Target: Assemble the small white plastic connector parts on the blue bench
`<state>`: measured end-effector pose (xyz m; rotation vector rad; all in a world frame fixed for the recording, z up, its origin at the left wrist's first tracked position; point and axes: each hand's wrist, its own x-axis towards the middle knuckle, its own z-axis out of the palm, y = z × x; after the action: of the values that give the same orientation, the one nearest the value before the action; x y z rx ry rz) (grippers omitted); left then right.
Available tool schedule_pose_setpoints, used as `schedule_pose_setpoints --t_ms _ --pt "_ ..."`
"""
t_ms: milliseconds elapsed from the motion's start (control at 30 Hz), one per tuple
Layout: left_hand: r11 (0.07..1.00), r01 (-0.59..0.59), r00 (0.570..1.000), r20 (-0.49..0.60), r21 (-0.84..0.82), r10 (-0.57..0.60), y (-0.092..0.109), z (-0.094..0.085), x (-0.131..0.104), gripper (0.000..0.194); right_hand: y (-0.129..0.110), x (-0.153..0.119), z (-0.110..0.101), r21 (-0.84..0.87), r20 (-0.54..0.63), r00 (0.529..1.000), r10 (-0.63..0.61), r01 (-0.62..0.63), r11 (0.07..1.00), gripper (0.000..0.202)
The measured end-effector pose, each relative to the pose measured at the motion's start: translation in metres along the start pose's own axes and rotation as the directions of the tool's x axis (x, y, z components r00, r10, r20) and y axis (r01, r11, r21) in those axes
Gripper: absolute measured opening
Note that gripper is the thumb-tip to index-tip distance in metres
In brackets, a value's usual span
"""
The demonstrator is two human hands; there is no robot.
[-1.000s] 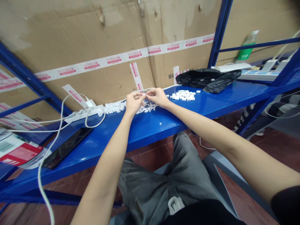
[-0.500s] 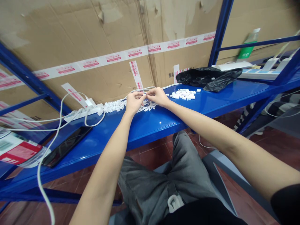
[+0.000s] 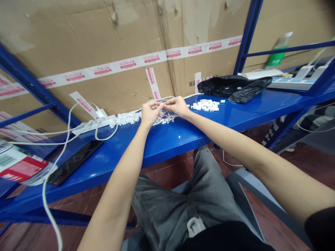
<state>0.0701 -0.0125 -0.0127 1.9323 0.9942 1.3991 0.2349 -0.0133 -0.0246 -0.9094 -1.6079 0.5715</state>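
My left hand (image 3: 151, 113) and my right hand (image 3: 179, 106) meet fingertip to fingertip over the blue shelf (image 3: 172, 141). Both are closed in a pinch on a small white plastic piece (image 3: 162, 104), mostly covered by the fingers. Beneath and behind the hands lies a scatter of tiny white parts (image 3: 164, 119). A denser heap of similar white parts (image 3: 128, 118) spreads to the left of my left hand. Right of my right hand sits a pile of larger white block-like pieces (image 3: 206, 105), with one piece (image 3: 222, 101) apart from it.
A black plastic bag (image 3: 235, 87) lies at the right rear. On the left are a white power strip (image 3: 95, 124) with loose cables, a dark phone (image 3: 75, 162) and a red-and-white package (image 3: 23, 165). A large cardboard box (image 3: 125, 35) stands behind the shelf. A green-labelled bottle (image 3: 275, 57) is far right.
Both hands stay in nearly the same place with their fingertips together. The finger pose shifts slightly, and a little more of the white piece shows between them.
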Motion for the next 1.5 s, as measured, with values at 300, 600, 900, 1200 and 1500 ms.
schedule_pose_setpoints --t_ms 300,600,900,1200,1500 --pt "1.0 -0.001 1.0 0.02 -0.01 0.001 -0.003 0.0 0.001 0.006 0.003 0.001 0.001 0.01 0.038 0.999 0.013 -0.013 1.0 0.025" --pt "0.999 0.006 1.0 0.027 -0.05 -0.005 -0.003 0.001 0.001 0.009 0.008 0.005 0.002 -0.003 0.048 0.999 -0.006 0.006 1.0 0.019" --pt "0.995 0.025 0.998 0.058 -0.101 -0.02 -0.005 0.0 0.002 0.009 0.008 0.006 0.003 0.002 0.071 0.995 -0.073 0.073 0.997 0.021" --pt "0.99 0.048 0.995 0.098 -0.131 -0.035 -0.004 -0.003 0.001 0.017 0.005 0.004 0.002 -0.012 0.067 0.996 -0.062 0.063 0.998 0.024" --pt "0.999 0.046 0.996 0.076 -0.005 -0.045 -0.004 0.003 0.0 0.019 0.009 0.005 0.004 -0.056 0.065 0.998 -0.025 0.028 0.998 0.021"
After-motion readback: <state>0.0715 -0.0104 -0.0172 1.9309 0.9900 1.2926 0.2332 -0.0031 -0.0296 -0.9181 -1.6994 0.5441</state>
